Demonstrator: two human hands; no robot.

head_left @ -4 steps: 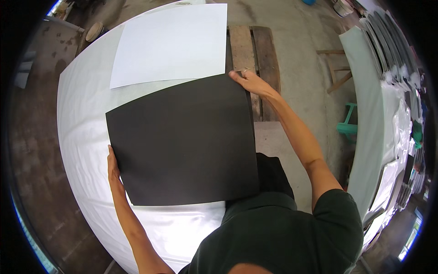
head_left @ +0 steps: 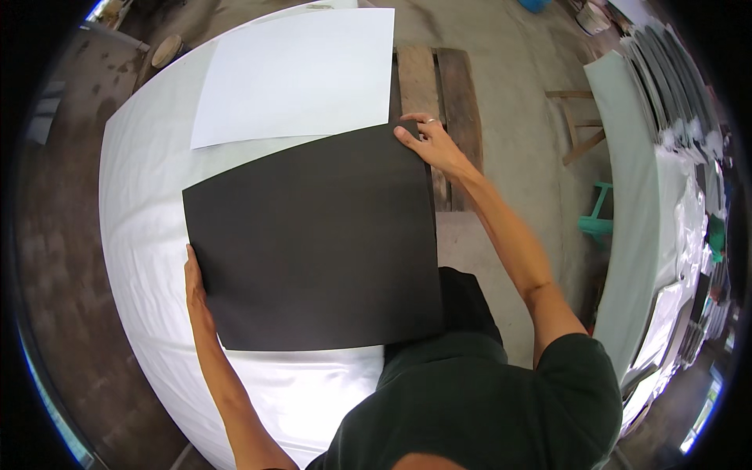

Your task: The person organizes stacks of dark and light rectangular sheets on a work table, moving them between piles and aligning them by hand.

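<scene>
A large black sheet [head_left: 313, 243] lies in front of me, over the white-covered table [head_left: 145, 227] and reaching toward my lap. A second dark edge shows along its right side. At its left edge, my left hand [head_left: 195, 282] is closed against the side, its inner fingers hidden by the sheet. My right hand [head_left: 435, 146] is at the far right corner, thumb touching the black surface. The index finger is lifted apart from the thumb, while the other fingers are partly hidden. Beyond the black sheet lies a white sheet [head_left: 294, 78].
A wooden slatted pallet [head_left: 458, 102] lies beyond my right hand. On the right stand a green stool [head_left: 597, 225] and a pale-covered table [head_left: 634, 204] with stacked grey sheets [head_left: 666, 74]. A bucket [head_left: 591, 18] stands at the far right.
My right index finger has lifted away from the sheet's corner, opening a gap from the thumb. The left hand stays at the left edge. The view has shifted slightly.
</scene>
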